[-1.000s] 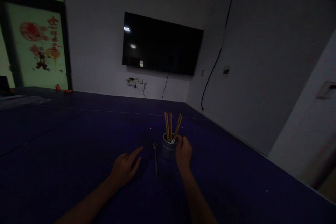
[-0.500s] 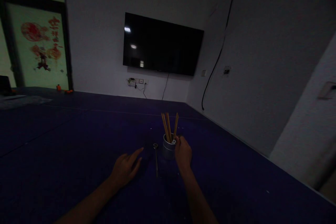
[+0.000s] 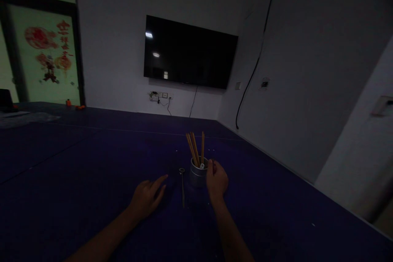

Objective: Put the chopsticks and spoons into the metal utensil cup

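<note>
A grey cylindrical cup (image 3: 197, 178) stands upright on the dark blue surface. Several thin wooden sticks (image 3: 195, 151), which look like chopsticks, lean in it beside a small white piece (image 3: 202, 166). My right hand (image 3: 217, 178) is closed at the cup's right rim, thumb on the near side. What its fingers hold, if anything, is hidden. To the left of the cup lies a slim metal wrench (image 3: 183, 190) with a ring-shaped head. My left hand (image 3: 147, 196) rests left of the wrench, apart from it, fingers stretched out and holding nothing.
A wall-mounted television (image 3: 190, 53) hangs beyond the surface, with sockets and wires (image 3: 161, 95) below. A black cable (image 3: 251, 77) runs down the right wall. Small orange objects (image 3: 80, 107) and a clear plastic sheet (image 3: 27, 119) lie far left.
My right hand has shifted slightly to the right. The sticks have tilted left, the rightmost one now nearly upright. My left hand, the wrench and the cup have barely moved.
</note>
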Tool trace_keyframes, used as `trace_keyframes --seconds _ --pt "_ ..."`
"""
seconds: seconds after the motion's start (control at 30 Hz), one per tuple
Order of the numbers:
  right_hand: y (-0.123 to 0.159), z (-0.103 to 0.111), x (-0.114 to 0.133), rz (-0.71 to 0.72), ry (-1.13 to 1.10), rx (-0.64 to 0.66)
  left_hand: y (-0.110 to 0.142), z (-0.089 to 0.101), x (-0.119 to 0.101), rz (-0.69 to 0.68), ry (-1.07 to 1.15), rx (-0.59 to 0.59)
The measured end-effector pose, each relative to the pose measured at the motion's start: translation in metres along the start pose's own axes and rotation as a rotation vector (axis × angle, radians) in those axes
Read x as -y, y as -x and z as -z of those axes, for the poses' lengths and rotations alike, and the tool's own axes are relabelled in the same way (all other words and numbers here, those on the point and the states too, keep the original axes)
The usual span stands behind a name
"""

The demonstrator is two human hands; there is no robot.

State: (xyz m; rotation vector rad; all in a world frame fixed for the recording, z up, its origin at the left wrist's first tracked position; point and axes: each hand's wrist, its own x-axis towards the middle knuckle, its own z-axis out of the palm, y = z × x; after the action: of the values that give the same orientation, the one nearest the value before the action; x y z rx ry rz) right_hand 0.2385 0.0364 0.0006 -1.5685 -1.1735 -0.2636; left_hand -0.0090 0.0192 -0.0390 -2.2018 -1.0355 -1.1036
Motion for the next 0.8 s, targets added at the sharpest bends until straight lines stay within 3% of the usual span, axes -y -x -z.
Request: trace_keyframes --seconds 0.13,0.27,0.33,0.4,0.47,0.57,0.8 --pt "0.001 0.006 0.005 -0.071 -0.078 -0.108 -0.001 0.001 -0.001 -0.017 0.003 0.008" --pt "0.012 0.008 0.016 0.112 -0.119 -0.136 -0.003 0.001 -0.001 -0.052 0.046 0.020" --pt "0.021 0.005 0.024 0.292 -0.110 -0.046 -0.004 0.000 -0.001 -0.061 0.064 0.031" --pt "0.029 0.001 0.034 0.456 -0.051 0.149 -0.004 0.000 -0.001 -0.053 0.072 0.046" --pt "0.037 -0.004 0.041 0.477 0.106 0.373 -0.004 0.000 -0.001 -0.042 0.077 0.051" --pt "0.048 -0.011 0.045 0.382 0.372 0.613 -0.004 0.001 -0.001 -0.045 0.088 0.050" --pt "0.059 -0.020 0.039 0.300 0.420 0.673 -0.004 0.001 -0.002 -0.044 0.096 0.055"
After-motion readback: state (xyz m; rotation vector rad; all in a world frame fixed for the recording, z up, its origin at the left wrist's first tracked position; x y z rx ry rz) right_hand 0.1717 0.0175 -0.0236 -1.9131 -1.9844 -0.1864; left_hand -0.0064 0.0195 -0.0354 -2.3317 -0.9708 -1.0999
